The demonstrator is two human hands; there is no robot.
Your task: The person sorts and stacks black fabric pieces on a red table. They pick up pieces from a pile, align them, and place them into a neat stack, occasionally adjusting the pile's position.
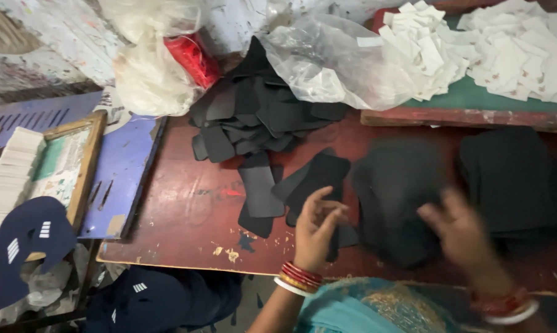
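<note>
Left hand: the left hand [315,229] is raised over the red table [186,216], fingers curled and apart, gripping nothing that shows; it sits just in front of a few loose black pieces [309,185] lying flat on the table
Right hand: the right hand [458,229] is blurred by motion; it looks spread over the near black stack [395,197], but whether it pinches a piece I cannot tell
Black pieces: the loose ones lie between the heap and the stacks; a jumbled black heap [260,114] sits further back, partly under a clear plastic bag [328,61]
Stacks: a second dark stack [512,179] stands at the right, beside the near one
Progress: judging by the layout, a fair share is already gathered into the two stacks; the heap and the loose pieces look unsorted, so much seems left
Surroundings: white cut pieces [482,49] are piled on a green board [475,95] at the back right; a navy cap panel [29,240] lies at the far left, beside a wooden frame [84,166]
</note>
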